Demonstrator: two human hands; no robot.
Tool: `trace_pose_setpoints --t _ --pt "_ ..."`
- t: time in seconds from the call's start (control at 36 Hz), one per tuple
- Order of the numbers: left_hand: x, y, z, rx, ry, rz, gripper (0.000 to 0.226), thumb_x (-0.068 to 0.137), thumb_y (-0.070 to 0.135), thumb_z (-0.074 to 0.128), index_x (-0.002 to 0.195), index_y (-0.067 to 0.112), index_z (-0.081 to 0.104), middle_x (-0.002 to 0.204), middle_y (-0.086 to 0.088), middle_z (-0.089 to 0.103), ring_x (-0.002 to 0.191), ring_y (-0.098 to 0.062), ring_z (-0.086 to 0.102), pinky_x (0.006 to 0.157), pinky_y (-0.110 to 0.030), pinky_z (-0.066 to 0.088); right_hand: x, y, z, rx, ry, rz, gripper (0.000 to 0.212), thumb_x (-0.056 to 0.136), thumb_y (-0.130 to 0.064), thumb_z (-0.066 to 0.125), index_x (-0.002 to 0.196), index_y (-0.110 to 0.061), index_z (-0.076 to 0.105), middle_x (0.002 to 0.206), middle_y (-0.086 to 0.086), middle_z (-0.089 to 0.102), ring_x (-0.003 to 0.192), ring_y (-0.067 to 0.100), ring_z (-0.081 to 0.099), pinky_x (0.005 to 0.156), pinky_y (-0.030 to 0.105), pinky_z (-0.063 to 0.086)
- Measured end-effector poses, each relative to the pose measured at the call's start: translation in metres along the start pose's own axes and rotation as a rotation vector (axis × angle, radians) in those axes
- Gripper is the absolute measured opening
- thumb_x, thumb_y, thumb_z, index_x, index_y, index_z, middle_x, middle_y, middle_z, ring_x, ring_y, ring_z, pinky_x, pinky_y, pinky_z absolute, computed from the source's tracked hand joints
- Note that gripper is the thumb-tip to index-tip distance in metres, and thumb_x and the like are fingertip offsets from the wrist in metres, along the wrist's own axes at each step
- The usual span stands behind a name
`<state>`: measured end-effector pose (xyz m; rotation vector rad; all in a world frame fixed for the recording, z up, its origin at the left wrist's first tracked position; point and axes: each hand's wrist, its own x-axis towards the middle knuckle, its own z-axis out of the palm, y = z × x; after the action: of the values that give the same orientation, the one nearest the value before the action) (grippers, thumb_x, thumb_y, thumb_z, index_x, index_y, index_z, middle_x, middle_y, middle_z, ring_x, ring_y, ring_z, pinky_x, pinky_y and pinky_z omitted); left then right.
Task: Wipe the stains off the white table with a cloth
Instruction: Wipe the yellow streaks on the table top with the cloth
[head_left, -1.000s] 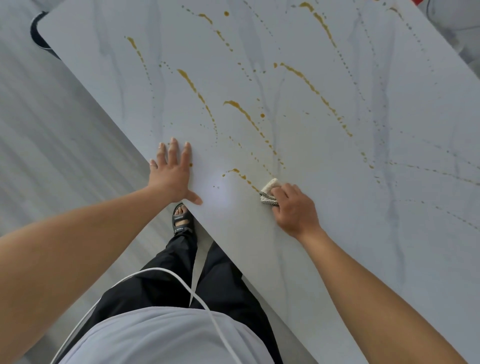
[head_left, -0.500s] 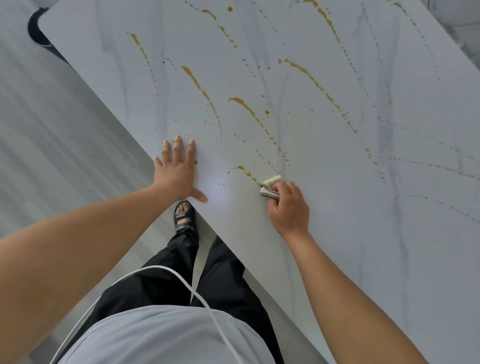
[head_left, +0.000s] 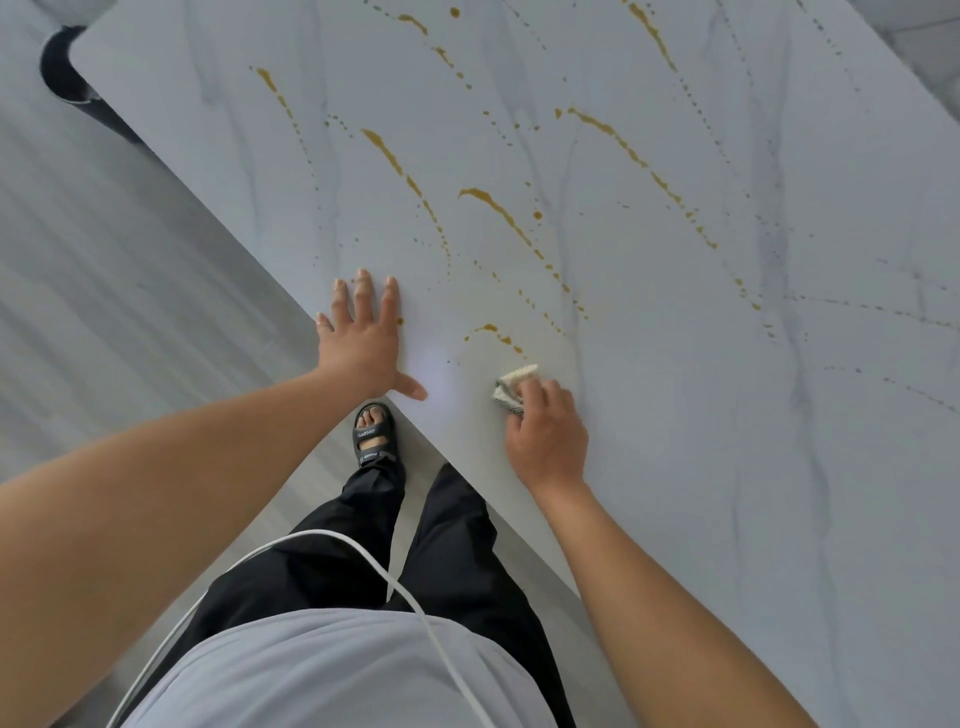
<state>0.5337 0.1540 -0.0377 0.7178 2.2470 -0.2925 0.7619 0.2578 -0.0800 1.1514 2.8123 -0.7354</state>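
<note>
**Wiping stage: nearest streak just ahead of the cloth**

Your right hand grips the wadded cloth, fingers curled round it, pressing it onto the white table close to the near edge. Your left hand lies flat at that same edge, fingers spread, holding nothing. A short amber streak sits just beyond the cloth, and longer stains run toward the far edge. Most of the job looks undone. Next, push the cloth forward through that streak with firm pressure.
</note>
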Motion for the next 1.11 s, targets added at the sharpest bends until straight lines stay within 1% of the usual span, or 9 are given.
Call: trace_pose_setpoints --t 0.17,0.28,0.33,0.53,0.72,0.81,0.89,0.97,1.11 --pt "0.001 -0.001 0.001 -0.01 -0.001 0.006 0.162 0.053 0.072 0.087 0.157 0.023 -0.027 0.164 -0.012 -0.031 0.152 -0.043 -0.023 0.123 -0.066 0.009 -0.015 -0.002 0.007 -0.03 -0.202 -0.308 0.028 0.077 -0.016 0.059 0.105 -0.014 0.065 0.096 0.002 0.06 0.084 0.025 0.055 0.054 0.035 0.051" --pt "0.002 -0.003 0.003 -0.006 0.006 0.01 0.161 0.053 0.073 0.086 0.157 0.023 -0.027 0.165 -0.012 -0.031 0.152 -0.042 -0.024 0.123 -0.066 0.008 -0.007 0.001 0.003 0.14 -0.019 0.16 0.022 0.082 -0.012 0.06 0.103 -0.014 0.063 0.101 0.005 0.06 0.094 0.028 0.056 0.063 0.034 0.044" --pt "0.002 -0.004 0.004 -0.013 0.011 0.014 0.161 0.054 0.072 0.087 0.157 0.024 -0.027 0.165 -0.012 -0.032 0.152 -0.042 -0.024 0.123 -0.066 0.007 -0.011 -0.006 0.004 0.107 0.041 0.223 0.023 0.081 -0.011 0.056 0.103 -0.012 0.063 0.101 0.006 0.06 0.093 0.029 0.055 0.062 0.033 0.042" --pt "0.004 -0.007 0.006 -0.013 0.02 0.024 0.16 0.054 0.073 0.087 0.158 0.025 -0.026 0.165 -0.013 -0.03 0.153 -0.042 -0.024 0.123 -0.066 0.005 -0.035 -0.013 0.009 -0.013 -0.127 -0.41 0.028 0.079 -0.022 0.048 0.104 -0.021 0.06 0.094 0.002 0.062 0.082 0.025 0.057 0.055 0.024 0.042" --pt "0.006 -0.008 0.007 0.011 0.011 0.028 0.162 0.053 0.075 0.085 0.156 0.024 -0.029 0.164 -0.013 -0.032 0.152 -0.042 -0.024 0.122 -0.067 0.006 -0.008 -0.004 0.006 0.075 0.111 0.224 0.026 0.081 -0.016 0.051 0.104 -0.014 0.063 0.103 0.006 0.06 0.097 0.031 0.055 0.061 0.036 0.046" --pt "0.006 -0.009 0.008 0.012 0.017 0.041 0.162 0.052 0.076 0.084 0.157 0.024 -0.028 0.165 -0.012 -0.031 0.153 -0.042 -0.023 0.122 -0.068 0.006 -0.019 -0.021 0.015 0.018 0.136 0.185 0.033 0.078 -0.021 0.041 0.101 -0.013 0.063 0.098 0.007 0.059 0.089 0.032 0.055 0.055 0.033 0.044" --pt "0.006 -0.012 0.009 0.003 0.03 0.057 0.161 0.053 0.076 0.084 0.157 0.025 -0.027 0.165 -0.011 -0.03 0.153 -0.04 -0.024 0.122 -0.068 0.005 -0.04 -0.039 0.028 -0.028 0.09 0.028 0.024 0.08 -0.02 0.05 0.099 -0.013 0.063 0.094 0.004 0.058 0.081 0.028 0.054 0.053 0.025 0.034" --pt "0.006 -0.014 0.011 -0.011 0.042 0.066 0.161 0.052 0.077 0.085 0.158 0.027 -0.026 0.165 -0.009 -0.03 0.153 -0.039 -0.023 0.122 -0.067 0.005 -0.059 -0.054 0.039 -0.038 0.062 -0.053 0.026 0.078 -0.017 0.063 0.104 -0.017 0.065 0.098 0.003 0.059 0.08 0.025 0.054 0.051 0.026 0.04" --pt "0.005 -0.018 0.011 -0.01 0.055 0.086 0.16 0.052 0.079 0.083 0.158 0.026 -0.024 0.166 -0.009 -0.03 0.154 -0.038 -0.022 0.122 -0.067 0.005 -0.077 -0.077 0.053 -0.018 0.085 -0.009 0.03 0.074 -0.014 0.055 0.104 -0.019 0.059 0.097 0.003 0.058 0.08 0.025 0.051 0.051 0.031 0.043"
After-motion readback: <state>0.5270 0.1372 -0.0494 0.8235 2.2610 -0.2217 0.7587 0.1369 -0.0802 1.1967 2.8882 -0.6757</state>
